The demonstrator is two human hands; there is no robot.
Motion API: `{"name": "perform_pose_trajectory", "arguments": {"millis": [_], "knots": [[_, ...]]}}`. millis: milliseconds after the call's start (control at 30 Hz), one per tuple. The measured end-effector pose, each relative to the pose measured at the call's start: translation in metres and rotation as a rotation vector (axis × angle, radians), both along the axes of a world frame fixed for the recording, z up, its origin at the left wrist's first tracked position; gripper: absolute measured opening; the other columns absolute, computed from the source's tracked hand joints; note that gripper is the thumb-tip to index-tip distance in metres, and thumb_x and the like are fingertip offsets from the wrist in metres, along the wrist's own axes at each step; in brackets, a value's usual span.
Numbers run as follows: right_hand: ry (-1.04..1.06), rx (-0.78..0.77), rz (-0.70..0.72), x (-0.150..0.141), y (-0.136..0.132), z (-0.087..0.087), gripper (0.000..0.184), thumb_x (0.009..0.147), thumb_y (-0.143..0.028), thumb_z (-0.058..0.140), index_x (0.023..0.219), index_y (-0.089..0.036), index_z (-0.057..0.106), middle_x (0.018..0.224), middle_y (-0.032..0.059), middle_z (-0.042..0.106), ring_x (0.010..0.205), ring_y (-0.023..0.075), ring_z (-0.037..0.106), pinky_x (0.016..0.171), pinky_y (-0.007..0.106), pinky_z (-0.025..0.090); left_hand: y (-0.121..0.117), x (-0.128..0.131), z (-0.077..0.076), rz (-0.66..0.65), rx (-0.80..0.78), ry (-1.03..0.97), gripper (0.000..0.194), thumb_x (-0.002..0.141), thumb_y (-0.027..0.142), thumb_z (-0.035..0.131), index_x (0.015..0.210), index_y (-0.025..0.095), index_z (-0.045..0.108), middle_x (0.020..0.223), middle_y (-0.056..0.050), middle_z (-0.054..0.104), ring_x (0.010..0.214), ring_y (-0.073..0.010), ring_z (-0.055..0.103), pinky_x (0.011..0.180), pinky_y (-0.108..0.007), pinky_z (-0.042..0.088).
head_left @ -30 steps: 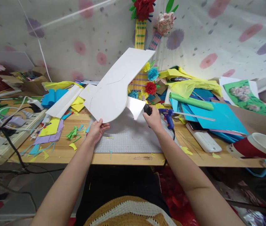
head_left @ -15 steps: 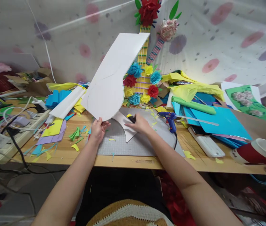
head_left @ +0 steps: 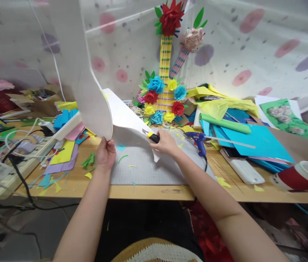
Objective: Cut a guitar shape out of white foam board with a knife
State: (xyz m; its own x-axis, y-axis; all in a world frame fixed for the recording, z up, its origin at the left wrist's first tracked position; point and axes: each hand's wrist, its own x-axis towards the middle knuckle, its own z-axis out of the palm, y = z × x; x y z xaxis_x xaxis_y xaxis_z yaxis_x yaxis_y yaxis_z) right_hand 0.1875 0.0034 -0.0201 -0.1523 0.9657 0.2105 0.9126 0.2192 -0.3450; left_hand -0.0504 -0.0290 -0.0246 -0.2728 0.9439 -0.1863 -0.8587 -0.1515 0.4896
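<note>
My left hand (head_left: pixel 106 153) pinches the lower edge of a large white foam board (head_left: pixel 88 98), which stands tilted up with a curved right edge. In my right hand (head_left: pixel 164 142) is a black and yellow utility knife (head_left: pixel 153 137), its blade pointing left. The same hand also rests on a second white board piece (head_left: pixel 128 112) with a curved cut-out, which slants down to the grey cutting mat (head_left: pixel 143 173). Whether the fingers grip that piece is hard to see. Green and blue paper scraps lie near my left hand.
Behind stands a yellow paper guitar (head_left: pixel 164 65) with paper flowers. To the right are a blue glue gun (head_left: pixel 196 140), blue paper sheets (head_left: pixel 252 140) and a red and white cup (head_left: pixel 301 176). A power strip (head_left: pixel 20 165) with cables lies at the left.
My left hand has swung the large board left and turned it nearly edge-on, away from the cut-out piece. More of that piece shows, shifted slightly right with my right hand and the knife.
</note>
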Motion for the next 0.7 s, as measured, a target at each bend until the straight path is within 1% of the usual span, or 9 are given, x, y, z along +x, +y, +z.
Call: {"name": "perform_pose_trajectory", "arguments": {"millis": [100, 200, 267, 333, 400, 500, 567, 633, 700], "knots": [[0.043, 0.047, 0.033, -0.016, 0.017, 0.003, 0.042, 0.064, -0.05, 0.062, 0.09, -0.022, 0.046, 0.099, 0.0075, 0.055, 0.091, 0.0232, 0.049, 0.07, 0.032, 0.039, 0.0, 0.0, -0.002, -0.032, 0.067, -0.007, 0.031, 0.096, 0.019, 0.034, 0.075, 0.012, 0.055, 0.06, 0.004, 0.053, 0.047, 0.0024, 0.049, 0.05, -0.002, 0.046], [0.067, 0.108, 0.077, -0.052, 0.049, 0.012, 0.043, 0.064, -0.049, 0.065, 0.092, -0.022, 0.047, 0.099, 0.0086, 0.056, 0.094, 0.0247, 0.048, 0.074, 0.033, 0.039, 0.003, 0.0, -0.006, -0.035, 0.047, 0.0, 0.034, 0.096, 0.019, 0.031, 0.073, 0.012, 0.055, 0.06, 0.003, 0.054, 0.047, 0.0022, 0.049, 0.05, -0.002, 0.046], [0.138, 0.144, 0.082, -0.077, 0.074, 0.02, 0.042, 0.066, -0.052, 0.064, 0.091, -0.021, 0.048, 0.099, 0.0089, 0.056, 0.095, 0.0246, 0.048, 0.076, 0.034, 0.039, 0.005, 0.001, -0.008, -0.026, 0.005, 0.022, 0.035, 0.096, 0.018, 0.029, 0.073, 0.012, 0.055, 0.058, 0.003, 0.055, 0.047, 0.0017, 0.049, 0.05, -0.002, 0.046], [0.234, 0.215, 0.066, -0.096, 0.095, 0.026, 0.042, 0.067, -0.053, 0.064, 0.089, -0.021, 0.049, 0.1, 0.0094, 0.056, 0.098, 0.0244, 0.048, 0.08, 0.035, 0.038, 0.006, 0.004, -0.009, -0.016, -0.034, 0.062, 0.031, 0.095, 0.017, 0.034, 0.073, 0.012, 0.055, 0.056, 0.003, 0.055, 0.046, 0.001, 0.05, 0.05, -0.004, 0.047], [0.361, 0.245, 0.047, -0.102, 0.104, 0.026, 0.04, 0.067, -0.051, 0.066, 0.086, -0.02, 0.049, 0.098, 0.0089, 0.057, 0.099, 0.0242, 0.049, 0.082, 0.035, 0.038, 0.006, 0.009, -0.01, -0.013, -0.067, 0.112, 0.024, 0.092, 0.017, 0.043, 0.071, 0.013, 0.055, 0.054, 0.004, 0.055, 0.044, 0.0002, 0.051, 0.048, -0.005, 0.047], [0.683, 0.185, -0.024, -0.087, 0.094, 0.016, 0.039, 0.066, -0.052, 0.065, 0.082, -0.021, 0.048, 0.086, 0.005, 0.059, 0.089, 0.0211, 0.054, 0.074, 0.033, 0.04, 0.004, 0.017, -0.011, -0.063, -0.106, 0.197, 0.017, 0.086, 0.016, 0.054, 0.07, 0.014, 0.054, 0.052, 0.006, 0.055, 0.042, -0.0009, 0.052, 0.046, -0.007, 0.048], [1.002, 0.073, -0.081, -0.067, 0.075, 0.007, 0.04, 0.066, -0.055, 0.062, 0.08, -0.022, 0.045, 0.074, 0.0004, 0.058, 0.073, 0.0158, 0.056, 0.062, 0.027, 0.04, 0.004, 0.023, -0.014, -0.12, -0.113, 0.261, 0.015, 0.086, 0.016, 0.054, 0.071, 0.014, 0.053, 0.052, 0.006, 0.056, 0.042, -0.0021, 0.054, 0.047, -0.01, 0.049], [1.311, -0.074, -0.063, -0.046, 0.054, 0.001, 0.041, 0.069, -0.061, 0.054, 0.08, -0.023, 0.043, 0.063, -0.0034, 0.056, 0.054, 0.0111, 0.051, 0.047, 0.022, 0.034, 0.005, 0.029, -0.018, -0.174, -0.105, 0.324, 0.014, 0.086, 0.016, 0.054, 0.072, 0.014, 0.053, 0.052, 0.006, 0.057, 0.043, -0.0039, 0.056, 0.048, -0.012, 0.051], [1.455, -0.125, 0.032, -0.03, 0.036, -0.002, 0.04, 0.068, -0.058, 0.057, 0.08, -0.023, 0.043, 0.063, -0.0043, 0.057, 0.048, 0.0088, 0.048, 0.04, 0.02, 0.03, 0.006, 0.036, -0.022, -0.228, -0.104, 0.38, 0.012, 0.086, 0.017, 0.054, 0.074, 0.014, 0.052, 0.054, 0.005, 0.059, 0.045, -0.0058, 0.059, 0.048, -0.015, 0.052]]}}
